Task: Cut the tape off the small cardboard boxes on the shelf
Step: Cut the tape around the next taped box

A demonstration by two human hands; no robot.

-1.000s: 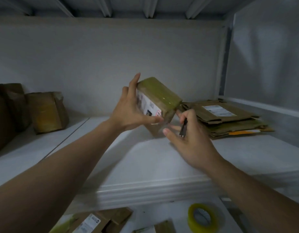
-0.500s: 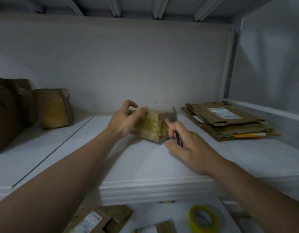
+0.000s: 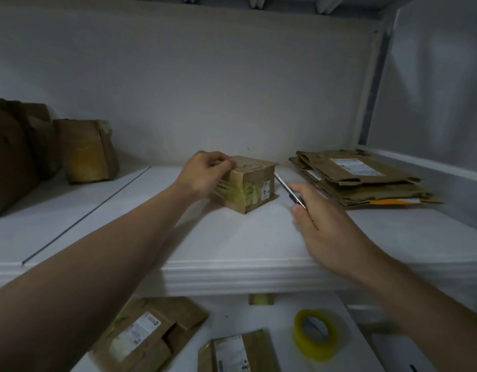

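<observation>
Tape [image 3: 240, 190] in yellowish bands wraps the near corner of the small cardboard box [image 3: 255, 174], which sits at the middle of the white shelf [image 3: 232, 237], turned so that one corner points toward us. Our left hand [image 3: 205, 175] rests on the box's top left edge, the grip curled over the lid and holding the box down against the shelf. Our right hand [image 3: 320, 218] hovers just to the right of the box, its grip closed around a slim cutter [image 3: 289, 191] whose blade angles up toward the face that carries a small white label [image 3: 267, 187]; we cannot tell whether the tip touches the cardboard or stops just short of it. A stack of flattened cardboard [image 3: 361, 181] lies on the same shelf to the right, near the side wall and well apart from the box. Two upright brown boxes [image 3: 84, 151] stand at the far left against the back wall. On the lower shelf below, a roll of yellow tape [image 3: 316, 335] lies beside two flattened labelled packages [image 3: 148, 331].
</observation>
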